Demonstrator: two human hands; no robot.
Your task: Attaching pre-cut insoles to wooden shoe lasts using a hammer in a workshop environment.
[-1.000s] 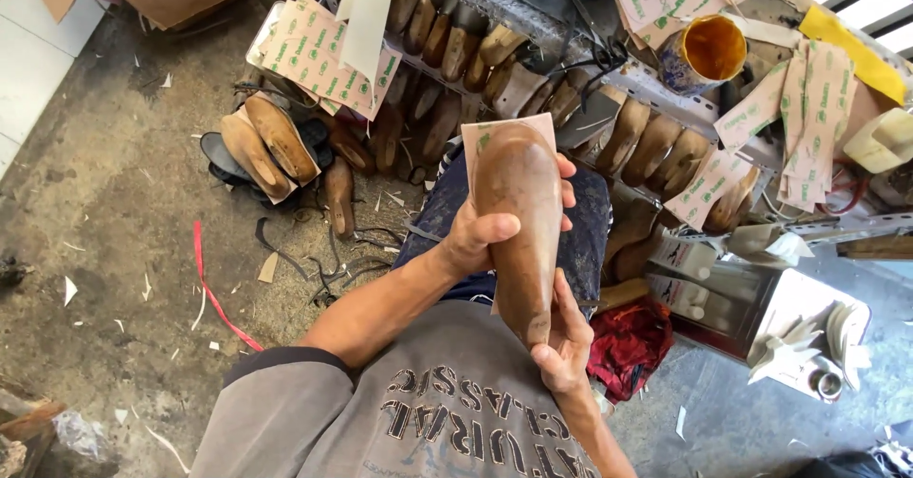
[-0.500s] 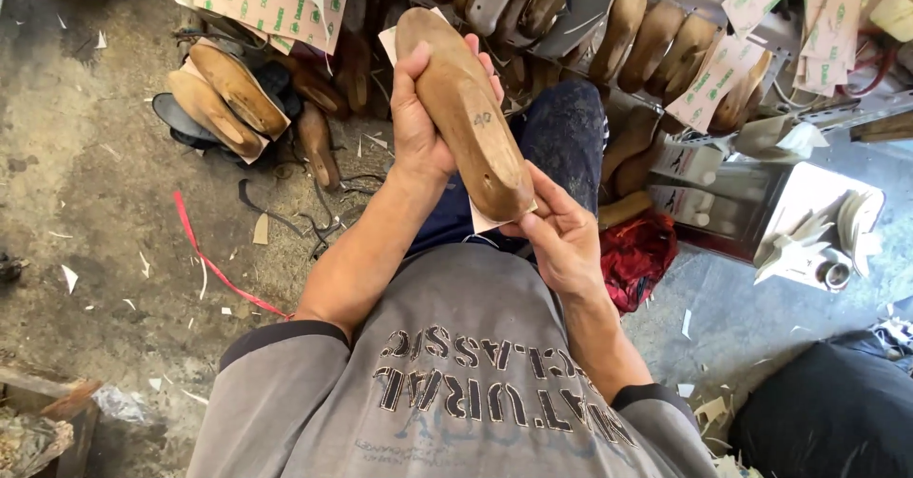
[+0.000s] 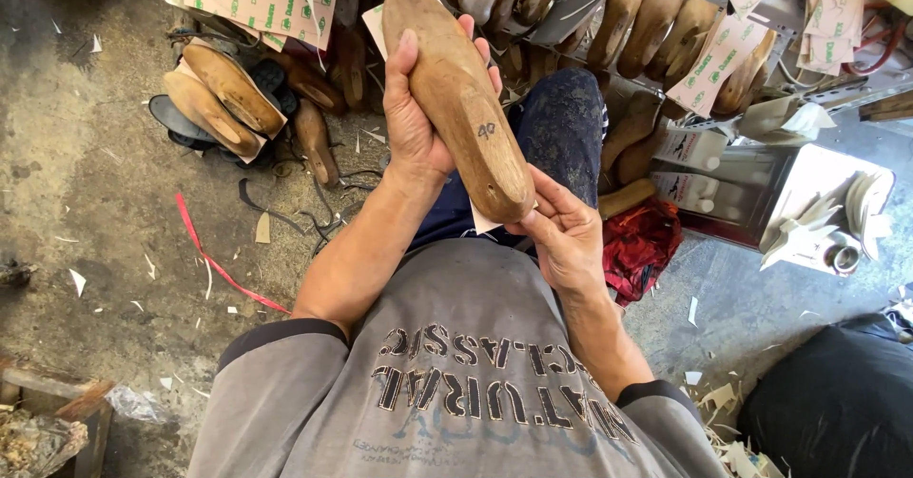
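Wooden last (image 3: 456, 97) being held up over the lap, a pale sheet showing behind it. Left hand (image 3: 414, 121) is wrapping its fingers closed around the last's upper part; right hand (image 3: 561, 235) is pinching the lower end (fingers half curled). Inspection or fitting is seemingly underway; any next move is calling for a steady grip. More lasts (image 3: 219, 97) are lying beyond the fingertips.

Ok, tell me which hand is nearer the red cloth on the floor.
Right. The right hand grips the wooden shoe last's lower end, just left of the red cloth. The left hand holds the last higher up, farther away.
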